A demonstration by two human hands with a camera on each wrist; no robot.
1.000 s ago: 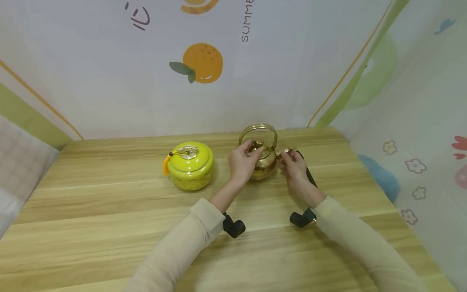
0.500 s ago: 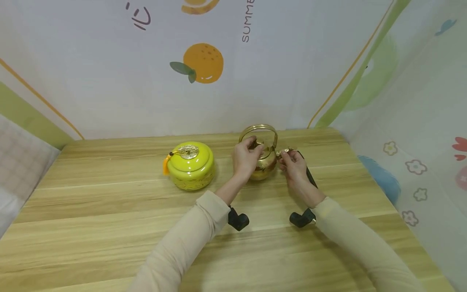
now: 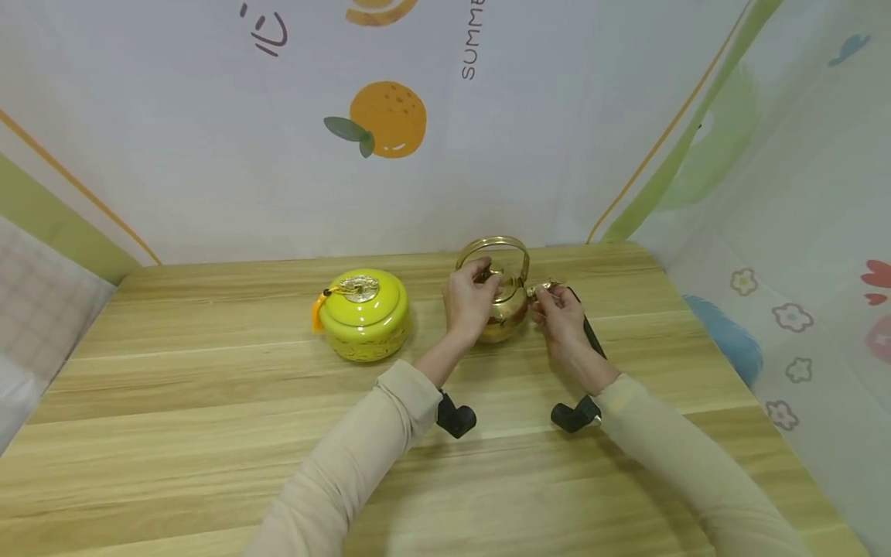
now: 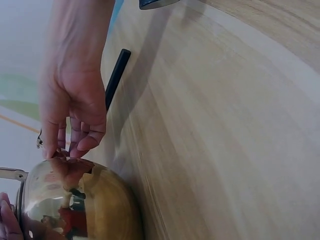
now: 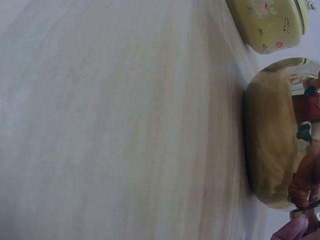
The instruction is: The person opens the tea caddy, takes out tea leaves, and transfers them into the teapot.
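A brass kettle (image 3: 503, 319) with a tall arched handle stands on the wooden table, toward the back. My left hand (image 3: 465, 304) reaches under that handle, thumb and forefinger at either side of the lid's knob (image 3: 496, 272). From the right, my right hand (image 3: 561, 319) pinches the kettle's spout (image 3: 532, 293) between thumb and fingers. A small gold ornament (image 3: 552, 284) shows just past its fingertips. Behind this hand is a slim black rod (image 3: 590, 333). In the left wrist view, the right hand bends over the kettle's shiny side, and left fingertips (image 4: 7, 220) edge in at the lid.
Left of the kettle stands a glossy yellow lidded jar (image 3: 365, 329) with a gold medallion and an orange tassel (image 3: 316, 313). Black wrist-camera mounts (image 3: 455, 418) hang under the forearms. A printed curtain (image 3: 278, 170) rises behind the table (image 3: 209, 402).
My left hand has shifted slightly right and up against the lid's knob. The right hand, kettle and jar stay where they were.
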